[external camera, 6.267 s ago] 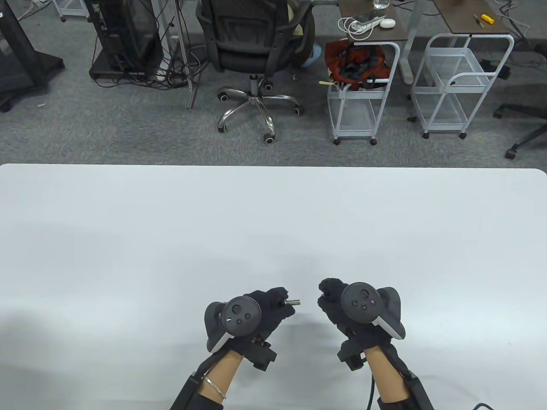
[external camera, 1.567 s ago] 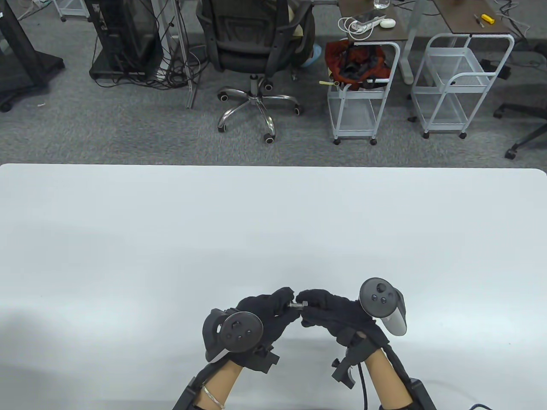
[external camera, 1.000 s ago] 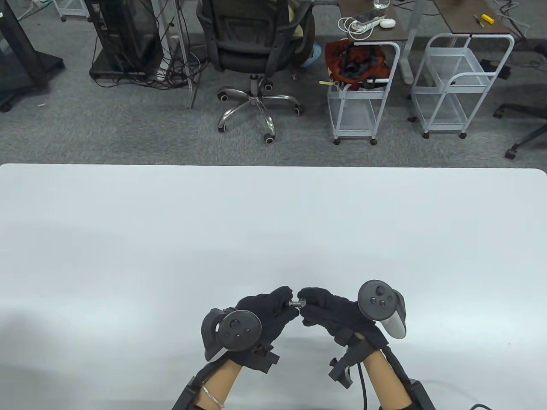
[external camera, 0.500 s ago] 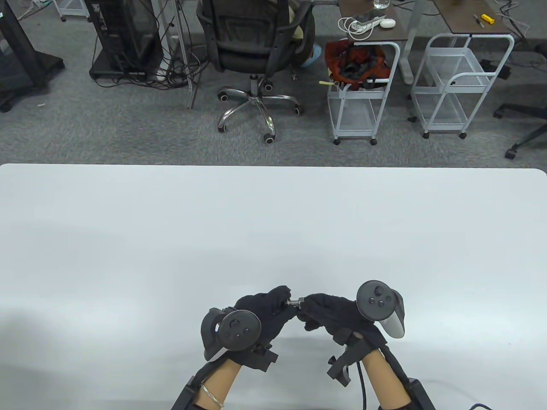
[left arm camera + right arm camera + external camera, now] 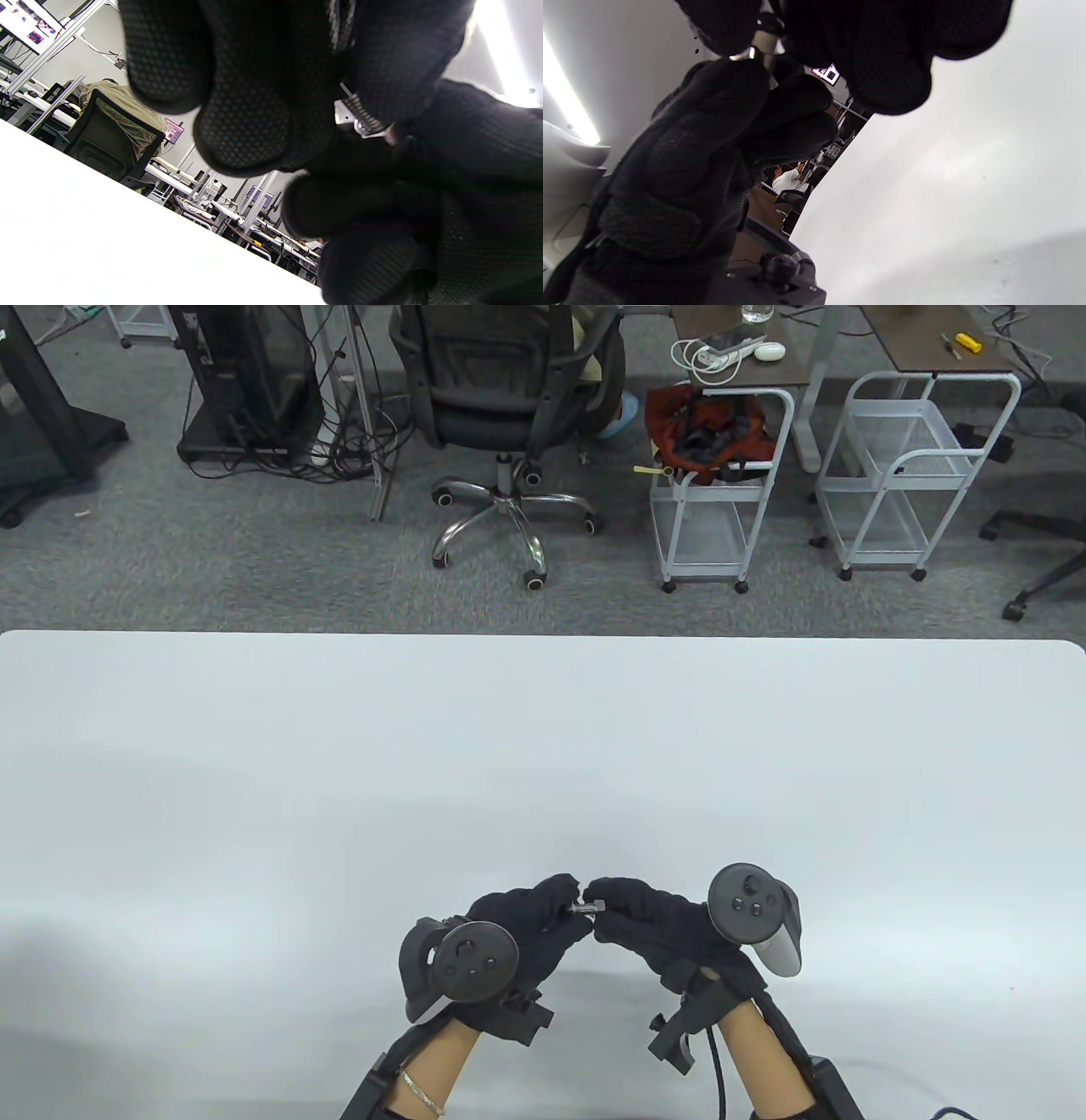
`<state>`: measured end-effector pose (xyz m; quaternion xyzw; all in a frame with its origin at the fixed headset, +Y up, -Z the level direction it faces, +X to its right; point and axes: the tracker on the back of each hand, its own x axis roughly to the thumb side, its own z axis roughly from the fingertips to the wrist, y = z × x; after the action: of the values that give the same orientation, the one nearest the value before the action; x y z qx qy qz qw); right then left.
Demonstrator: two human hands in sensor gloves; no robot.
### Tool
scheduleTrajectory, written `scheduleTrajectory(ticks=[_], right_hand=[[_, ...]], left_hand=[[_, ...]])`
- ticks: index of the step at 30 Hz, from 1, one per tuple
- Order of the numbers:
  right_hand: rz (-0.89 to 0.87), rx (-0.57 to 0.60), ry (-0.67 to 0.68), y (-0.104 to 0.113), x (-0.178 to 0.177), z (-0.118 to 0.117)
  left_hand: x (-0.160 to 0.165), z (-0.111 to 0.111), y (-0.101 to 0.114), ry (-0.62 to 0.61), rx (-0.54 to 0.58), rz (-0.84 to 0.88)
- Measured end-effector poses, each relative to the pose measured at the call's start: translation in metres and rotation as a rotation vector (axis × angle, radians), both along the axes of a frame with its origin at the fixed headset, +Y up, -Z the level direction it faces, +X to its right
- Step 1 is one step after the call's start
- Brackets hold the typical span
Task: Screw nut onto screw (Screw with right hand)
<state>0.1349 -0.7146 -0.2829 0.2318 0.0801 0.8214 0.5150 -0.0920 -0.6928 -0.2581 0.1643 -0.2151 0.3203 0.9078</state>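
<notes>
Two gloved hands meet fingertip to fingertip low over the white tabletop, near its front edge. The left hand pinches one screw, held level and pointing toward the right hand, whose fingertips pinch one nut at the screw's free end. In the left wrist view the threaded shank shows between the black fingers.

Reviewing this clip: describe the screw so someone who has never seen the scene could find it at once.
On the white table, look near the front edge, where two black-gloved hands meet. The left hand and right hand pinch a short metal screw between their fingertips, held level above the table. It is the only shiny silver piece between the dark gloves.
</notes>
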Motion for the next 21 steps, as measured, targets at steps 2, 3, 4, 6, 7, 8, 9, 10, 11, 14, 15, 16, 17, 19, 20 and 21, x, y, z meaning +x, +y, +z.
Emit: scheduleTrajectory(ticks=[2,3,4,6,7,8,9,10,11,14,15,16,17,19,20,21], right_hand=[[0.003,-0.002,-0.013,-0.0012,0.0010,0.0003],[-0.005,-0.009,0.000,-0.0017,0.0010,0.0003],[-0.021,-0.014,0.022,-0.0018,0.0004,0.0002],[-0.037,-0.013,0.040,-0.0013,-0.0006,-0.0005],[-0.037,-0.008,0.042,-0.0012,-0.0008,-0.0006],[-0.020,-0.006,0.019,-0.0011,0.0001,-0.0004],[-0.006,-0.006,0.001,-0.0016,0.0007,-0.0003],[0.005,0.001,-0.011,-0.0019,0.0015,0.0001],[0.000,-0.003,-0.002,-0.0022,0.0011,0.0003],[-0.034,-0.006,0.045,-0.0016,-0.0017,0.0002],[-0.030,-0.005,0.037,-0.0016,-0.0018,0.0000],[-0.015,-0.003,0.025,-0.0015,-0.0013,0.0001],[0.009,-0.001,0.007,-0.0016,-0.0001,0.0001],[0.009,0.001,-0.011,-0.0022,0.0011,0.0003],[-0.009,0.001,0.002,-0.0024,0.0009,0.0006],[-0.025,0.002,0.017,-0.0024,0.0002,0.0005]], left_hand=[[-0.0002,-0.0003,-0.0004,0.002,-0.002,0.006],[-0.0001,-0.0004,-0.0005,0.000,-0.005,0.008],[-0.0001,-0.0004,-0.0006,-0.001,-0.007,0.009],[0.0002,-0.0002,-0.0006,-0.001,-0.006,0.007],[0.0001,-0.0001,-0.0005,-0.001,-0.004,0.005],[0.0000,-0.0001,-0.0005,-0.001,-0.003,0.004],[-0.0001,-0.0002,-0.0006,0.000,-0.003,0.006],[-0.0002,-0.0003,-0.0007,0.000,-0.005,0.008],[-0.0002,-0.0004,-0.0010,-0.001,-0.005,0.007],[0.0004,-0.0001,-0.0009,-0.004,-0.005,0.002],[0.0005,0.0001,-0.0007,-0.007,-0.004,0.002],[0.0004,0.0003,-0.0005,-0.006,-0.004,0.006],[0.0002,0.0001,-0.0004,-0.005,-0.003,0.007],[-0.0002,-0.0001,-0.0007,-0.003,-0.004,0.007],[-0.0004,-0.0003,-0.0009,-0.002,-0.007,0.010],[-0.0003,-0.0003,-0.0009,-0.002,-0.008,0.010]])
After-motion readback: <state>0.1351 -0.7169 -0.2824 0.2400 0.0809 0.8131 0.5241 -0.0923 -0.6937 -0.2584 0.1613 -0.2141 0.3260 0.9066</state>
